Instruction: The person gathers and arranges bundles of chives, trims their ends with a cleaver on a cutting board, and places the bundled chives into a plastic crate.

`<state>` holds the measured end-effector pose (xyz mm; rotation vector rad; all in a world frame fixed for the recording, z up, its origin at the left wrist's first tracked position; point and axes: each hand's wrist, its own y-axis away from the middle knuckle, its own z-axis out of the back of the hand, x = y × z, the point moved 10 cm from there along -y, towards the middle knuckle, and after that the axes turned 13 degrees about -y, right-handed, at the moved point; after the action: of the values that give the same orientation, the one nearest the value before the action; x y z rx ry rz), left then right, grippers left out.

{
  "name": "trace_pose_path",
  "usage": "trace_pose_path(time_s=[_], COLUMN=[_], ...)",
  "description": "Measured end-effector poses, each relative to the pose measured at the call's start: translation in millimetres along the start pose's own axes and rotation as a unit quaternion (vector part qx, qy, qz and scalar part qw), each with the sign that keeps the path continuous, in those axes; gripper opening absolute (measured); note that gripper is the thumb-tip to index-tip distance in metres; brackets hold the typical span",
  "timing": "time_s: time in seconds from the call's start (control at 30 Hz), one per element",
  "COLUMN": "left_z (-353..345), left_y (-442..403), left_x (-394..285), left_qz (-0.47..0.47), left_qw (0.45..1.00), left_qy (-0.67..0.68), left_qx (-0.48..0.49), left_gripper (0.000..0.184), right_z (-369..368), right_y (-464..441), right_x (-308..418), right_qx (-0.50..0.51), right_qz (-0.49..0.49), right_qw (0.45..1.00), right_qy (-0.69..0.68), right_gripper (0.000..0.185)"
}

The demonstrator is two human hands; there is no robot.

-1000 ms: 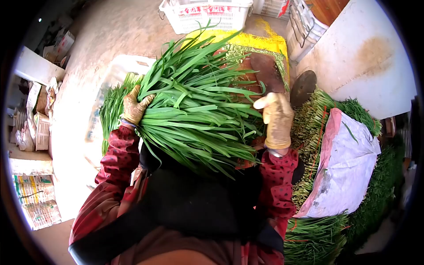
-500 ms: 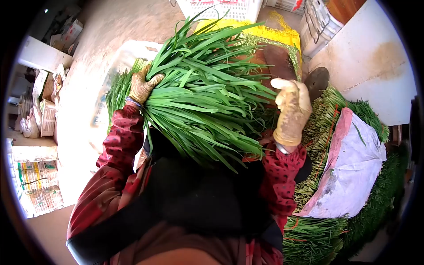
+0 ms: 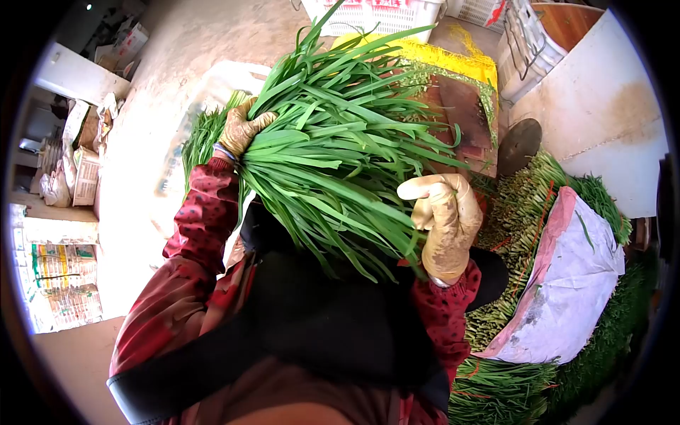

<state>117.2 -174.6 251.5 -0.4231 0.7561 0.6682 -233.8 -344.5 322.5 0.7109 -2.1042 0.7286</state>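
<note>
Fingers of your left hand (image 3: 244,129) are clamping the leaf bunch (image 3: 333,152) at its gathered end; fingers of your right hand (image 3: 448,223) are curling by the tips, pinch unclear. Bundled stalks (image 3: 520,219) are lying beyond, right.

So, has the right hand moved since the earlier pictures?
Yes. Judged against the yellow sheet, the right hand has moved down the view and slightly left.

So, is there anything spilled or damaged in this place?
Yes: green scraps lie scattered on the yellow sheet, a loose leaf lies alone on the white sack, and the white panel is stained brown.
</note>
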Motion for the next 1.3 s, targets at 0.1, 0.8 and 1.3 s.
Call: trace_pose_path(time_s=[0.1,0.8,1.3], left_z=[-9.6,-9.4,-16.6], left_y=[-0.9,-17.2,-32.1], left_x=[13.5,6.5,36.8], left_qz=[0.043,0.006,0.063], left_qw=[0.993,0.994,0.970], left_qy=[0.103,0.060,0.104], left_qx=[0.025,0.092,0.209], left_gripper=[0.053,0.050,0.047], right_z=[-13.5,82.4,-119.0], right_y=[-14.9,35.1,57.1], right_x=[6.0,-31.2,-21.7], right_qx=[0.065,0.110,0.556], right_qz=[0.050,-0.127,-0.081], right_qw=[0.959,0.826,0.824], right_qy=[0.271,0.537,0.080], right_gripper=[0.021,0.045,0.042])
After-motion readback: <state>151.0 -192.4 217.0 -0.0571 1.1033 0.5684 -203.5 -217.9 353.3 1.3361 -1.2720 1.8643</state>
